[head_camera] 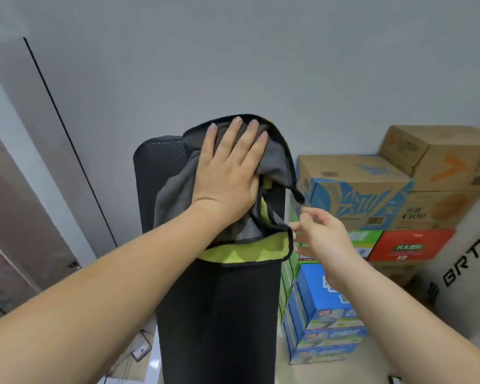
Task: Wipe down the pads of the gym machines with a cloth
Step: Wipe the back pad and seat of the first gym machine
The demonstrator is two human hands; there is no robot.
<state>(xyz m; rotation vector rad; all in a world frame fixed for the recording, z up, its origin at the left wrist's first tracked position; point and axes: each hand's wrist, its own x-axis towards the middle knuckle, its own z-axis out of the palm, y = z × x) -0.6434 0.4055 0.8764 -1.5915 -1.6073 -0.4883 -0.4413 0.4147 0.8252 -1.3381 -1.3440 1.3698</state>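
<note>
A grey and lime microfibre cloth (272,164) is pressed flat by the open left hand (230,173) onto the top of the upright black bench pad (219,314). At four o'clock, the cloth's lower corner is touched by the loosely curled right hand (322,234).

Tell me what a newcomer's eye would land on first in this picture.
First, the left hand pressed flat on a grey and lime cloth draped over the top of a tall black pad at centre. Next, the right hand just right of the pad, its fingers at the cloth's lower corner. Behind it, against the grey wall, stands a stack of colourful cardboard boxes.
</note>
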